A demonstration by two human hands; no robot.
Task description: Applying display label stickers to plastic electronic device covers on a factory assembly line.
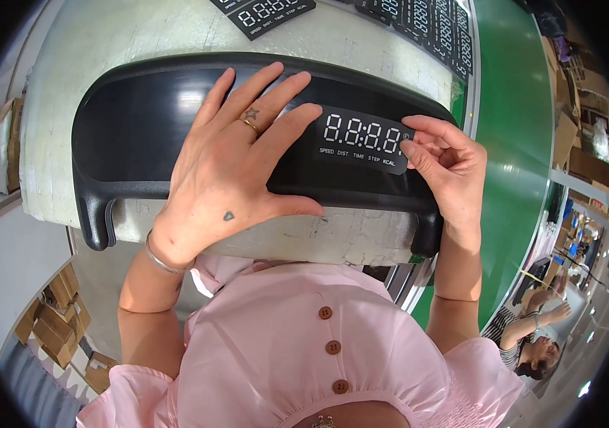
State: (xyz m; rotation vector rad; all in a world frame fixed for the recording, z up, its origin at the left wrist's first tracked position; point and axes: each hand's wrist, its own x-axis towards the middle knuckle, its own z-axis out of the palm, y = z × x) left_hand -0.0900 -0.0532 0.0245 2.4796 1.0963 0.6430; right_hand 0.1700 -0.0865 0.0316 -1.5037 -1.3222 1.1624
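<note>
While the bare left hand (229, 167) lay palm down across a broad, curved, glossy black casing (129, 128), its fingers were spread and gripped nothing. A thin gold ring (249, 126) was on one finger, a silver-coloured bangle (165, 260) at the wrist. The left thumb extended over the casing's near edge. Overlay position: a flat, rectangular black display overlay (358, 148), printed with large white segmented digits above small white lettering, was on the casing's face, right of its middle, its right end tilted slightly toward the wearer. The left forefinger's tip was at the overlay's far left corner; contact there could not be told. At the casing's right end, the bare right hand (450, 160) pinched the overlay's right edge between thumb and forefinger, other fingers curled. Whether the overlay sat fully flush against the casing could not be determined. The casing rested on a pale greenish workbench top (47, 160), a short leg at each end pointing toward the wearer. Beyond the casing's far edge lay loose black digit panels (276, 16); further right, rows of similar black panels (433, 32). Right of the casing, past the bench, was a glossy green floor (508, 143). Nearer than the casing was the wearer's pink buttoned blouse (269, 321).
</note>
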